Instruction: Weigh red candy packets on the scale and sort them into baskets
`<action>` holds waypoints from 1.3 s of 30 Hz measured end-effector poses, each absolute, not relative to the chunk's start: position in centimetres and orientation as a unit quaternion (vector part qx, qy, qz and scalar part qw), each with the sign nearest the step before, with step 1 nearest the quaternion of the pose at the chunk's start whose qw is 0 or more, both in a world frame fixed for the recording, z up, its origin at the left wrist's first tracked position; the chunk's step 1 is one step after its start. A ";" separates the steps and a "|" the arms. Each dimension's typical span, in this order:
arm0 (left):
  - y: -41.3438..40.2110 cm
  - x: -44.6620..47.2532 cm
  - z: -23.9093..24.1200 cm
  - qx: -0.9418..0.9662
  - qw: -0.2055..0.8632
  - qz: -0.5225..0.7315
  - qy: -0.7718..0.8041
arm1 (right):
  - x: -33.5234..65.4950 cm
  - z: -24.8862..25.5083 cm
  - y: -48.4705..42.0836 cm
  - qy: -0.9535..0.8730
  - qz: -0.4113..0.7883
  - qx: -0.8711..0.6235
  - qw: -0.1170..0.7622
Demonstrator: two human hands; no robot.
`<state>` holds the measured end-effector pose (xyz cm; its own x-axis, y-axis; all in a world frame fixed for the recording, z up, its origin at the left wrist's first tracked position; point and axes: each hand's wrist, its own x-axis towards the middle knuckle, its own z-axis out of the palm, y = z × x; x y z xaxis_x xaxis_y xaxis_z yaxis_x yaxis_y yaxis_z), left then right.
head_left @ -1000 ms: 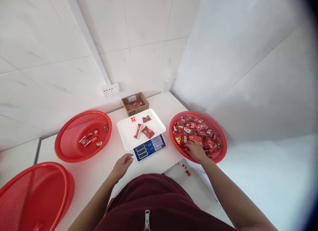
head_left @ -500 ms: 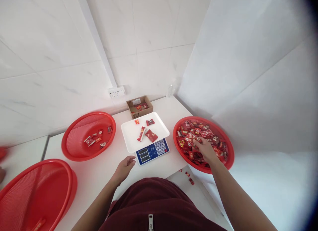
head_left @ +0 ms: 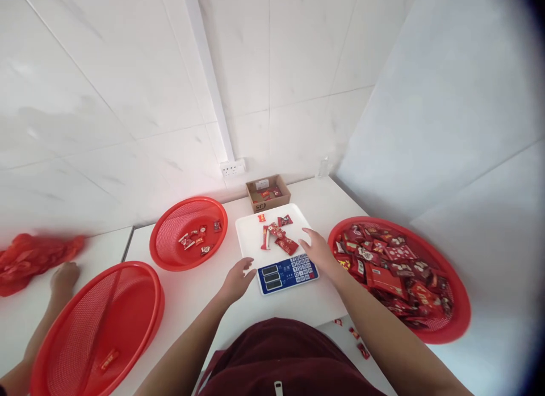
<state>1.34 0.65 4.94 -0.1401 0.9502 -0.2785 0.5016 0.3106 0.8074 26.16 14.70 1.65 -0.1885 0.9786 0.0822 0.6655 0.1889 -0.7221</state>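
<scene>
A white weighing scale tray (head_left: 248, 232) bears several red wrapped sweets (head_left: 286, 246), some bunched in its middle. Below the tray shows the scale's blue keypad panel (head_left: 288, 277) with dark displays. My left hand (head_left: 237, 279) hovers at the scale's left front corner, fingers apart and holding nothing. At the tray's right edge is my right hand (head_left: 317, 249), its fingers spread with nothing in them. To the right, a red basket (head_left: 462, 305) is heaped with red-wrapped sweets (head_left: 385, 279), partly behind my right forearm.
A small cardboard box (head_left: 272, 203) with sweets stands behind the scale. Left are a red basket (head_left: 162, 254) with several sweets and a larger one (head_left: 157, 305) with a red packet. Another person's hand (head_left: 66, 276) is near red bags (head_left: 32, 262). Sweets (head_left: 363, 350) lie low down.
My right hand has moved left from the heaped basket to the tray, where another red packet now lies. The view has shifted, bringing the other person's arm and the red bags in.
</scene>
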 end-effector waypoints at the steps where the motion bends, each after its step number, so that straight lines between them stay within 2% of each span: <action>1: 1.7 1.5 4.9 0.539 0.381 0.276 0.699 | 27.0 1.1 14.3 -0.746 0.227 -0.562 0.274; 4: 5.6 2.4 4.7 0.610 0.317 0.251 0.681 | 29.9 -1.1 12.4 -0.780 0.117 -0.570 0.230; 9: 12.7 4.8 4.2 0.653 0.270 0.186 0.683 | 32.8 -4.8 9.4 -0.800 0.064 -0.574 0.163; 15: 18.0 7.2 2.9 0.627 0.274 0.123 0.719 | 33.5 -6.0 8.5 -0.813 0.067 -0.546 0.191; 21: 17.2 8.3 1.6 0.737 0.257 0.049 0.623 | 33.2 -5.4 8.6 -0.794 0.110 -0.555 0.221; 28: 13.5 6.3 2.1 0.755 0.212 0.110 0.611 | 35.2 -3.1 10.1 -0.704 0.139 -0.633 0.292; 30: 12.0 5.7 2.2 0.740 0.209 0.149 0.622 | 36.8 -2.6 11.3 -0.680 0.129 -0.675 0.257; 35: 7.1 5.0 2.4 0.691 0.237 0.222 0.646 | 37.6 -1.1 13.4 -0.699 0.118 -0.698 0.103; 39: 3.0 4.3 2.7 0.650 0.262 0.236 0.673 | 35.5 -0.2 13.9 -0.695 0.093 -0.711 0.056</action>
<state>4.26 3.03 2.73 -0.0183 0.9987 -0.0466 0.7511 0.0444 0.6587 35.50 13.87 -0.18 0.0177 0.9983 -0.0549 0.9775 -0.0288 -0.2091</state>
